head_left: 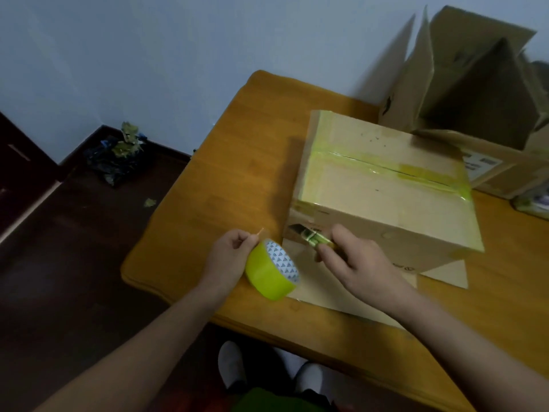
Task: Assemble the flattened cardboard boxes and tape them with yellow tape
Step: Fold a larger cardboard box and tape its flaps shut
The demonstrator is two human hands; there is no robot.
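An assembled cardboard box [386, 203] stands on the wooden table [225, 162], its top seam and edges covered with yellow tape. It rests on a flat cardboard sheet [445, 276]. My left hand [230, 254] holds the yellow tape roll [271, 270] near the table's front edge, thumb and finger pinched above it. My right hand [353, 260] grips a small knife or cutter [312, 237] wrapped in yellow tape, its blade pointing at the box's near left corner.
More cardboard boxes [463, 84], some open with flaps up, stand at the back right against the wall. A pile of crumpled tape scraps [121, 153] lies on the dark floor at the left. My feet in white slippers [234, 364] show below the table edge.
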